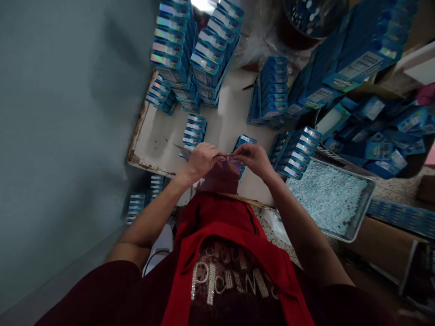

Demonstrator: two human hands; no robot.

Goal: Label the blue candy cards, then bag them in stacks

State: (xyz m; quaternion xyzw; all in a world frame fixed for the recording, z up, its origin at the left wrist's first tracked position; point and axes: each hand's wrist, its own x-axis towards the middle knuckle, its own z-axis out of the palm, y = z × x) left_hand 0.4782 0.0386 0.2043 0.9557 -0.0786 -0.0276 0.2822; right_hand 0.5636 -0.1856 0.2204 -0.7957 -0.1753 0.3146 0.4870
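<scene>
My left hand (204, 160) and my right hand (253, 158) are close together above the front of the white table, fingertips pinched. Between them hangs a thin, shiny sheet of plastic film (222, 177), purplish and see-through, gripped at its upper edge by both hands. A pale flap pokes out to the left of my left hand; whether it belongs to the film I cannot tell. Just behind my left hand stands a short row of small blue boxes (195, 127). Another small blue stack (246, 140) is partly hidden behind my right hand and the film.
Tall stacks of blue boxes (170, 54) stand at the back left of the table (227, 102). More rows (297, 151) line its right side. A metal tray (369, 190) of pale blue pieces and a bin of loose blue boxes (379, 151) are at right. A wall (68, 113) is at left.
</scene>
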